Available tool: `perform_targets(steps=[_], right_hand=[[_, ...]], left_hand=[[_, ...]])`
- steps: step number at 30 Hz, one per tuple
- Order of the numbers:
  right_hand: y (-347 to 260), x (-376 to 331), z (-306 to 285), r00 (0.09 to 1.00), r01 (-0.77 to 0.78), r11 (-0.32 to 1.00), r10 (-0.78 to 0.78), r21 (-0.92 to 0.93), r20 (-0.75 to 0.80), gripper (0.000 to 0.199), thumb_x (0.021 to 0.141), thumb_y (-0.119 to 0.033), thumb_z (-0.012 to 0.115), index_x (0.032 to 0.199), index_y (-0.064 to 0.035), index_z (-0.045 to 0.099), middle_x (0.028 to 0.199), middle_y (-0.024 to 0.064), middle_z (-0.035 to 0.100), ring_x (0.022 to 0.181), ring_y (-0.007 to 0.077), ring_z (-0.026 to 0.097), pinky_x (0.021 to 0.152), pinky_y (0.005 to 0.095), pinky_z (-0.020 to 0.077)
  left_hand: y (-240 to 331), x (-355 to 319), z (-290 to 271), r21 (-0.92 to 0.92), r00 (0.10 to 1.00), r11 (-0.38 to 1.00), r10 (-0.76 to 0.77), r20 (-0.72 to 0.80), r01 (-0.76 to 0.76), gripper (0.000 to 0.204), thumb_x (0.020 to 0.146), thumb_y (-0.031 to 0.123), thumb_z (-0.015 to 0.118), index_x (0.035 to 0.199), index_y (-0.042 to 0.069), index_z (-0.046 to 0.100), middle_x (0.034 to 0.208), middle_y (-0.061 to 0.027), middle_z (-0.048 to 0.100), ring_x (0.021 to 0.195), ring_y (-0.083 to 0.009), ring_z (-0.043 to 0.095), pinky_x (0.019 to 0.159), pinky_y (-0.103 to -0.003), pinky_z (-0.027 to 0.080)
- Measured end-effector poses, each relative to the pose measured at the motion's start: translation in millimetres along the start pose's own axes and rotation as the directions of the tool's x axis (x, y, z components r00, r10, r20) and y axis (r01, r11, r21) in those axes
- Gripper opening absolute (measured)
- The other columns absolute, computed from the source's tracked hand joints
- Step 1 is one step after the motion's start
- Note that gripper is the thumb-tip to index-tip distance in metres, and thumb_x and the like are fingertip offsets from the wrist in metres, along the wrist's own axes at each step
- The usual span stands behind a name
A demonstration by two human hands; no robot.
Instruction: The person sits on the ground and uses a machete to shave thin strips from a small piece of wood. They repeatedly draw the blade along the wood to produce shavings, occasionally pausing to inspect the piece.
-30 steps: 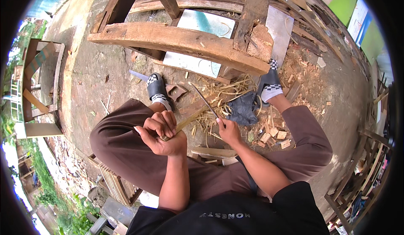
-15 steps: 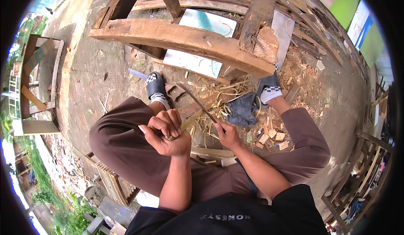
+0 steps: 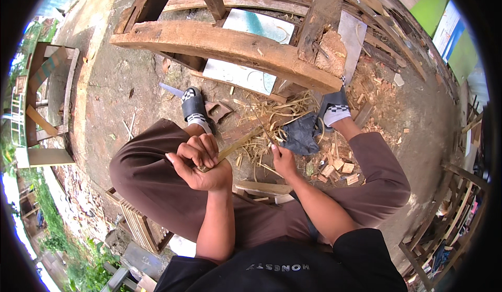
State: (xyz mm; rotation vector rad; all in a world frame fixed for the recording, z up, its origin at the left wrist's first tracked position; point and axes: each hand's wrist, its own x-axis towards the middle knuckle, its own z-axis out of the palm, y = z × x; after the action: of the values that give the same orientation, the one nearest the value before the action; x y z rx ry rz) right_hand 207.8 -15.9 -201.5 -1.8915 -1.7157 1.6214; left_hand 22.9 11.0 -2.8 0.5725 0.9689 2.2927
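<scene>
left hand [image 3: 201, 161] closed around bamboo strip [image 3: 238, 144] | right hand [image 3: 283, 161] gripping knife [image 3: 264, 127] | blade now drawn nearer the body, so the shaving stroke seems underway

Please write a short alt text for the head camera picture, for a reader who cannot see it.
Seen from above, a seated person grips a thin bamboo strip in the left hand, while the right hand works a knife along it. Pale shavings litter the ground between the feet, below a heavy wooden beam.
</scene>
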Motion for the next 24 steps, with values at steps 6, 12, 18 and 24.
perform_targets(steps=[6, 12, 18, 24], right_hand=[[-22, -15, 5, 0.948, 0.315, 0.941, -0.306, 0.121, -0.084, 0.038, 0.101, -0.032, 0.053, 0.135, -0.0154, 0.061, 0.069, 0.0227, 0.063, 0.069, 0.0396, 0.067, 0.06, 0.0442, 0.0479], [27, 8, 0, 0.992, -0.105, 0.986, 0.094, -0.13, -0.083, 0.034, 0.101, -0.031, 0.052, 0.125, -0.0125, 0.068, 0.071, 0.0244, 0.063, 0.069, 0.0411, 0.066, 0.062, 0.0464, 0.0484], [-22, -13, 5, 0.973, 0.228, 0.955, -0.219, 0.19, -0.069, 0.037, 0.102, -0.036, 0.051, 0.119, -0.0088, 0.069, 0.07, 0.0238, 0.062, 0.063, 0.0356, 0.062, 0.063, 0.0443, 0.0464], [23, 10, 13, 0.999, 0.027, 0.997, -0.024, 0.076, -0.029, 0.039, 0.103, -0.037, 0.05, 0.115, -0.0055, 0.069, 0.065, 0.0221, 0.059, 0.057, 0.0358, 0.058, 0.057, 0.0438, 0.0433]], left_hand=[[-2, 6, 0, 0.032, 1.0, 0.999, 0.02, -0.016, -0.019, 0.057, 0.108, 0.045, 0.024, 0.062, 0.014, 0.034, 0.051, 0.002, 0.03, 0.044, -0.0103, 0.025, 0.047, -0.024, 0.023], [-1, 9, -1, 0.053, 0.999, 0.998, 0.031, -0.017, -0.03, 0.056, 0.109, 0.045, 0.024, 0.062, 0.015, 0.033, 0.05, 0.0021, 0.029, 0.042, -0.0097, 0.024, 0.046, -0.023, 0.023], [-5, 8, 5, 0.035, 0.998, 0.999, 0.023, -0.05, -0.021, 0.056, 0.109, 0.044, 0.024, 0.062, 0.015, 0.034, 0.051, 0.002, 0.029, 0.042, -0.0099, 0.025, 0.046, -0.023, 0.023], [-4, 17, -1, -0.057, 0.999, 0.997, 0.052, -0.015, -0.053, 0.054, 0.108, 0.04, 0.032, 0.061, 0.013, 0.033, 0.053, -0.0006, 0.032, 0.041, -0.0106, 0.027, 0.04, -0.022, 0.025]])
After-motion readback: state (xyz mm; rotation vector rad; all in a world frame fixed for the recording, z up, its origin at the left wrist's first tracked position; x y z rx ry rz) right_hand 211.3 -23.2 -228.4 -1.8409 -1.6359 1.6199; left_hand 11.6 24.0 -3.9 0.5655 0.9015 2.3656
